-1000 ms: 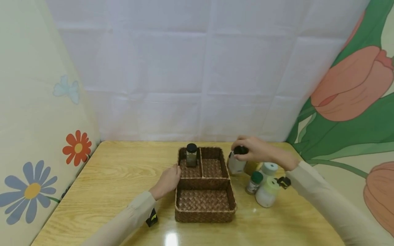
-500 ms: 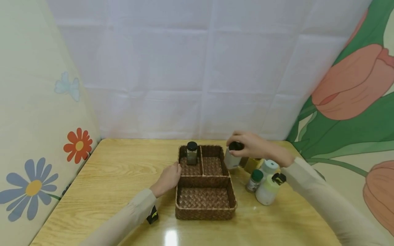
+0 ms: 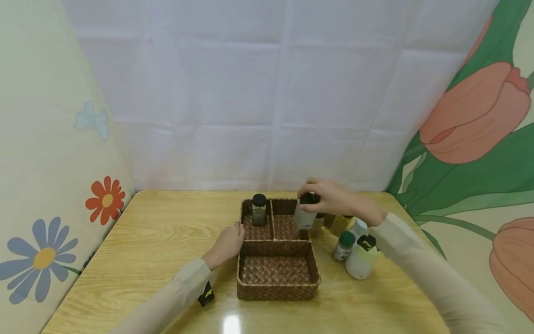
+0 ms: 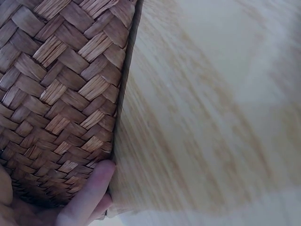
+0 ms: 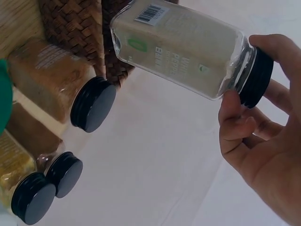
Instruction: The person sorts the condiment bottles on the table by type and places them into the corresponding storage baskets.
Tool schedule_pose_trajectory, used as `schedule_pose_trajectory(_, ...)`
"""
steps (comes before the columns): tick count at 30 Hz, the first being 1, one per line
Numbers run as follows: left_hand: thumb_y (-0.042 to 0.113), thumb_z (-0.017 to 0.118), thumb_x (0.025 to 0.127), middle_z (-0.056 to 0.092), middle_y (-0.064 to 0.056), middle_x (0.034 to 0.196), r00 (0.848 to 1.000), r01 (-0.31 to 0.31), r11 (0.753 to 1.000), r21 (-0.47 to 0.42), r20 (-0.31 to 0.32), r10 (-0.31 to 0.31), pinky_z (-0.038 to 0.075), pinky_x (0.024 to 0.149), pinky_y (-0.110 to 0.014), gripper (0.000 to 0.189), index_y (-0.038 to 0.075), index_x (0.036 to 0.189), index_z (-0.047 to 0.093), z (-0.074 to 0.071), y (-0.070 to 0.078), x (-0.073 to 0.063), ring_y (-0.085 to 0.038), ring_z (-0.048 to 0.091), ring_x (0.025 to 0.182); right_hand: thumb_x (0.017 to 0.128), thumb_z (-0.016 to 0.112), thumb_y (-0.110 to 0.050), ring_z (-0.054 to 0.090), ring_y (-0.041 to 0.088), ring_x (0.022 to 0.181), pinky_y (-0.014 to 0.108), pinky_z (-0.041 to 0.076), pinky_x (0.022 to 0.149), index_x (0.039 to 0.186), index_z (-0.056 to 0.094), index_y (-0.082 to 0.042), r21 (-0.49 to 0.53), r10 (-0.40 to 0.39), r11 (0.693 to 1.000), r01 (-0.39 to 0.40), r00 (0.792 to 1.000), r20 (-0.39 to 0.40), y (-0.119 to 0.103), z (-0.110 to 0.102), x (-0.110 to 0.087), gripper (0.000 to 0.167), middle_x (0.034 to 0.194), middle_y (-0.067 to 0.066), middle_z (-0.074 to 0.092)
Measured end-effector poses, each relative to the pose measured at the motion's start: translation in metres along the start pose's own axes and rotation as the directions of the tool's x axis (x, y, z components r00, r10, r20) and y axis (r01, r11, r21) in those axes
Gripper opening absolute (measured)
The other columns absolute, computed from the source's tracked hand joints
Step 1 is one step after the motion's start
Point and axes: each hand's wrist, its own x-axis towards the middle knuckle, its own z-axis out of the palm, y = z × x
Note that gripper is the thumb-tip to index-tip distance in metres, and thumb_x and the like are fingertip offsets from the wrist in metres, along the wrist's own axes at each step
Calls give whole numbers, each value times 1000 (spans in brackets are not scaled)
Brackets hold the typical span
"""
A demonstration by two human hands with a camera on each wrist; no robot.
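Note:
My right hand (image 3: 331, 198) grips a clear spice jar (image 5: 181, 49) of pale powder by its black lid. In the head view the jar hangs tilted over the right side of the back right compartment of a brown woven basket (image 3: 278, 292); its label partly reads as pepper in the right wrist view. My left hand (image 3: 225, 246) holds the basket's left wall near the middle divider; in the left wrist view a finger (image 4: 89, 195) presses the weave. Another black-lidded jar (image 3: 259, 213) stands upright in the back left compartment.
Right of the basket stand a green-lidded shaker (image 3: 344, 245), a bottle with a pale yellow-green top (image 3: 362, 262), a bottle with a light blue top (image 3: 359, 227) and several black-lidded jars, one with brown powder (image 5: 51, 77). A white cloth (image 3: 217, 93) hangs behind the table.
My right hand has carried the pale powder jar leftward, from beside the basket to over the back right compartment. My left hand and the basket stay in place.

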Motion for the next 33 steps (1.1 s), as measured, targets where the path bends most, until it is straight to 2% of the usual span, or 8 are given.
schedule_pose_trajectory(4,14,26,109,38,0,51,1000,13,1000,-20,13,-13,32,44,-29,42,-19,121,49,0,0,0,-12,29,40,95,69,-29,59,14,92,39,51,78,115,69,-14,22,21,1000,-21,1000,12,-3,-1,4,25,109,0,59)
schedule_pose_trajectory(11,13,27,109,38,0,51,1000,-6,1000,2,0,6,31,43,-28,41,-19,118,50,-1,0,-1,-11,29,40,94,71,-27,56,12,84,36,48,70,111,70,-13,20,-16,1000,16,999,-31,-6,3,17,22,102,0,59)
schedule_pose_trajectory(16,14,26,109,37,1,50,1000,-5,1000,-9,5,6,31,43,-28,43,-20,121,49,-1,1,-1,-11,28,40,93,72,-27,54,13,80,34,47,67,109,70,-12,22,-20,1000,21,999,-41,-12,6,27,23,100,1,59)
schedule_pose_trajectory(23,14,27,109,36,1,49,1000,7,1000,-20,16,-7,31,43,-28,41,-19,121,49,-1,0,1,-11,27,39,94,71,-29,57,13,87,36,50,73,112,69,-12,37,-13,999,13,1000,-20,-19,10,40,25,104,0,59)
schedule_pose_trajectory(33,14,27,109,38,0,50,1000,3,1000,-8,13,-3,32,43,-29,44,-21,126,47,1,-2,2,-11,28,40,94,70,-35,60,15,91,35,52,77,110,70,-11,-17,-64,998,63,996,-55,-25,23,57,29,105,1,62)
